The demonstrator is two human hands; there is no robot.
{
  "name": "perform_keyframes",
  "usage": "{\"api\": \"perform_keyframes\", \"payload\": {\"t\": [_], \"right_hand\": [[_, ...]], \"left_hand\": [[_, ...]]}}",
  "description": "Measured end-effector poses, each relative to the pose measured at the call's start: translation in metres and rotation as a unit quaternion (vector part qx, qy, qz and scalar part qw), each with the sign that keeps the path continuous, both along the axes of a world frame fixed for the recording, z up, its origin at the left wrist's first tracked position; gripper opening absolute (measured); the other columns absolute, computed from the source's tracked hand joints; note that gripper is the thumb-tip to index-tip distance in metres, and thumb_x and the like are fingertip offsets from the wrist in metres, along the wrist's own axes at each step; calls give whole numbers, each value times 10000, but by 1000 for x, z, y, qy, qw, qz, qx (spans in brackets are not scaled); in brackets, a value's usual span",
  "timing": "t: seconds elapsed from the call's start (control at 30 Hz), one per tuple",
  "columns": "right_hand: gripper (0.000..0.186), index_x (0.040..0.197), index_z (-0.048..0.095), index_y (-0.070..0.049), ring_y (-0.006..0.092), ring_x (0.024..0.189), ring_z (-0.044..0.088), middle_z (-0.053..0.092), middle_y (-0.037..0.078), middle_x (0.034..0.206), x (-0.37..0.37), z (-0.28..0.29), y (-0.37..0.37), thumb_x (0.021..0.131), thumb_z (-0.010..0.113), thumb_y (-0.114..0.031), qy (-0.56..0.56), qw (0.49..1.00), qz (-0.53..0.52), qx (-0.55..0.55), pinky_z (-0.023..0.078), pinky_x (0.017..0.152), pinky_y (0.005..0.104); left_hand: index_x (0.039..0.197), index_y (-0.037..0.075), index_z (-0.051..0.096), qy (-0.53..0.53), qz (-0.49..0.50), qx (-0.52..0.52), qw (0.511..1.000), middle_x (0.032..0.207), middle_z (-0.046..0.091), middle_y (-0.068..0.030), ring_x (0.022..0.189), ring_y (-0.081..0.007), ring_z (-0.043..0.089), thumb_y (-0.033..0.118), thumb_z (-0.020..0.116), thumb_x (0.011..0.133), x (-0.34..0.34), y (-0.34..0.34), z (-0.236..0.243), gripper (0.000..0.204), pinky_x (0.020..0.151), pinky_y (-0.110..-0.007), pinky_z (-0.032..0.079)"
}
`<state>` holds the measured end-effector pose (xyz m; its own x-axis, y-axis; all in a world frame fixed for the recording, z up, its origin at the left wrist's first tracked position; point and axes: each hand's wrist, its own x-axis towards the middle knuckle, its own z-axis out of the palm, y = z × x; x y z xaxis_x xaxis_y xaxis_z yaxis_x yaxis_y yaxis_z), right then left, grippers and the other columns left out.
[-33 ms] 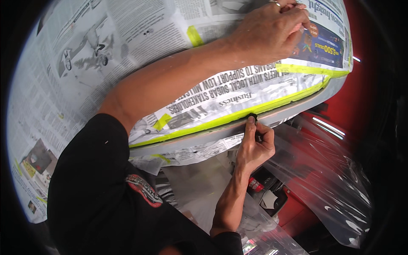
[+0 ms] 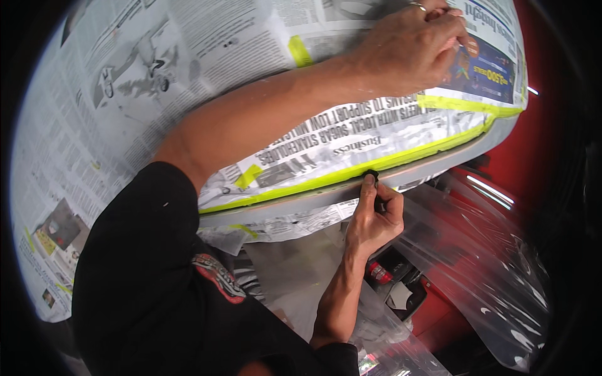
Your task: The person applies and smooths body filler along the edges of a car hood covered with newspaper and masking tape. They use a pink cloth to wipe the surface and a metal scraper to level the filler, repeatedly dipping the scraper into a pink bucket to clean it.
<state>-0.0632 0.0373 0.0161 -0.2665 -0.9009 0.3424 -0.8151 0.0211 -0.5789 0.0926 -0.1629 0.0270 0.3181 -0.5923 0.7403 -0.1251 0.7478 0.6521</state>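
My right hand (image 2: 378,216) pinches a small black piece (image 2: 372,174) that looks like sandpaper, thumb on top. It presses the piece to the long, curved grey edge (image 2: 282,204) of a panel, just below a strip of bright yellow tape (image 2: 295,186). Above that tape, newspaper (image 2: 213,56) covers the panel. My left arm reaches across the paper from the left. At its end, my left hand (image 2: 423,47), with a ring on one finger, rests on the newspaper near the upper right, fingers curled. Whatever those fingers may hold is hidden.
Clear plastic sheeting (image 2: 464,263) hangs at the lower right, over red bodywork (image 2: 439,307). Below my right hand sits a dark tray (image 2: 407,294) with a red item (image 2: 379,272). More newspaper (image 2: 295,229) hangs under the grey edge.
The panel sits slightly further right in the picture. My right hand, with the black piece, has slid a little to the left along the grey edge. My left hand stays on the newspaper.
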Motion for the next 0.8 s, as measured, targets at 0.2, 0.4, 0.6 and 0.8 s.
{"api": "perform_keyframes", "payload": {"t": [0.2,0.4,0.6,0.8], "right_hand": [[148,801,612,3,150,627,556,627,96,774,59,-43,69,790,757,32,73,990,116,17,453,569,265],[168,802,629,-16,233,646,615,627,107,778,88,-81,111,741,769,54,55,983,174,34,487,551,324],[198,854,645,-13,270,685,607,625,111,822,116,-99,140,692,739,51,53,945,293,133,506,595,372],[138,896,651,22,160,636,597,665,91,776,100,-55,126,816,750,-32,-91,982,77,148,493,599,271]], "left_hand": [[867,34,691,54,106,-16,993,839,699,-105,966,-280,613,98,584,839,-17,-12,-6,127,792,-392,551],[866,9,684,55,98,-16,994,889,713,-76,942,-282,584,75,587,826,-24,-15,-10,123,784,-398,533],[758,41,692,64,118,-43,990,705,674,-81,847,-273,629,93,578,809,-26,-21,-7,136,690,-392,561],[773,32,687,48,94,-14,994,815,720,-59,919,-290,607,80,568,807,-26,-23,-14,133,768,-401,536]]}}
